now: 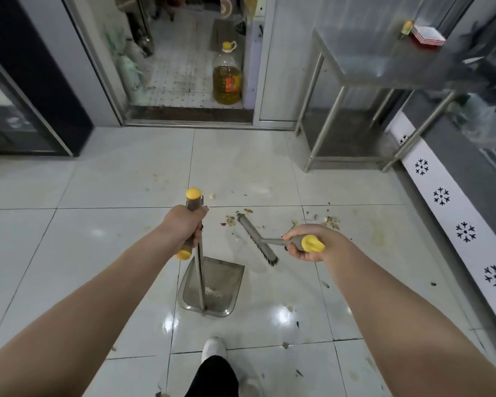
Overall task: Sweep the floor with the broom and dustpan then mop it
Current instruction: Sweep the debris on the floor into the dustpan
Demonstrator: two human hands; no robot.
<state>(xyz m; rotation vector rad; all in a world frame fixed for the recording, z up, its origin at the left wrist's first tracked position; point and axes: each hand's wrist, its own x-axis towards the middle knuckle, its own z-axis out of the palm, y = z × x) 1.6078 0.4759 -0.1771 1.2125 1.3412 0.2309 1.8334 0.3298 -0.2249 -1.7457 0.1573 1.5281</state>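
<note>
Head camera looks down at a grey dustpan [226, 282] low over the tiled floor [112, 239]; whether its pan touches the tiles cannot be told. Its long stem rises to a grey grip with yellow ends, and the left hand [184, 224] is wrapped firmly round that grip. Just right of the dustpan, the broom [257, 239] has its narrow brush head angled on the floor. The right hand [309, 242] curls tightly round its short grey handle, whose yellow cap pokes out past the palm. Scraps of food debris [331, 222] lie scattered beyond and to the right of the dustpan, near the brush head, with a few more bits on the tiles nearer the person. A white shoe [214, 349] stands directly behind the dustpan. Far beyond the dustpan, a large bottle of yellow oil [226, 75] sits inside an open doorway, and a steel table [370, 53] stands to the doorway's right.
</note>
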